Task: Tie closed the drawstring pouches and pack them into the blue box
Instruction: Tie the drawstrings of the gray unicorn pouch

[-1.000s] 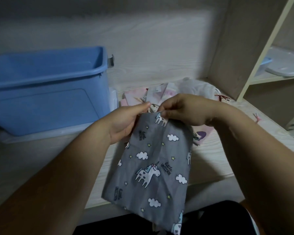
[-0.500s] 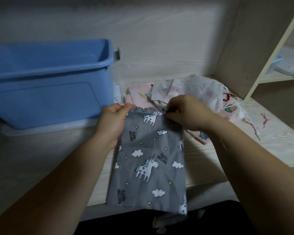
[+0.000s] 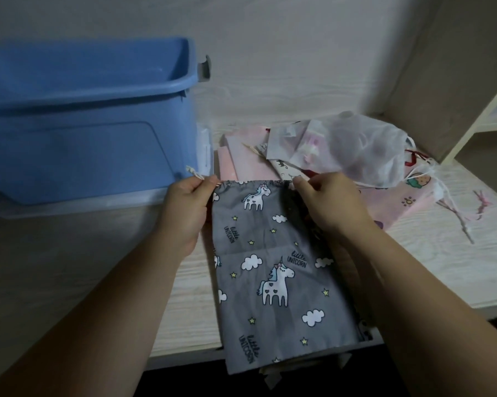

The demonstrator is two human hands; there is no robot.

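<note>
A grey drawstring pouch [image 3: 273, 270] printed with unicorns and clouds lies flat on the desk, its lower end hanging over the front edge. My left hand [image 3: 185, 207] pinches the pale drawstring at the pouch's top left corner, the knotted cord end sticking out above my fingers. My right hand [image 3: 327, 202] pinches the top right corner of the same pouch. The gathered top hem stretches between both hands. The blue box [image 3: 89, 121] stands at the left with its top open, close behind my left hand.
A pile of other pouches lies behind my hands: pink ones [image 3: 241, 159], a white mesh one [image 3: 364, 147] on top, and a pink printed one [image 3: 407, 202] to the right with loose strings. A shelf upright [image 3: 430, 81] rises at the right.
My hands have moved apart along the pouch's top, the left one pulling cord out to the left. The pouch went from hanging to lying flat on the desk.
</note>
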